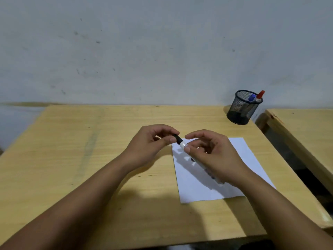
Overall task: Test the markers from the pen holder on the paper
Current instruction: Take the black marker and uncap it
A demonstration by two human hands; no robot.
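A white-barrelled marker (pixel 182 144) with a black cap (pixel 177 138) is held over the upper left part of a white sheet of paper (pixel 198 188). My right hand (pixel 212 156) grips the barrel. My left hand (pixel 153 143) pinches the black cap between thumb and fingers; the cap sits on the marker's end. Small dark marks on the paper show beside my right hand. A black mesh pen holder (pixel 242 109) stands at the table's far right corner with a blue-capped marker (pixel 252 97) and a red-capped marker (pixel 260 94) in it.
The wooden table (pixel 90 150) stands against a grey wall. A second wooden table (pixel 306 127) stands to the right, with a dark gap between the two. The near table edge runs along the bottom of the view.
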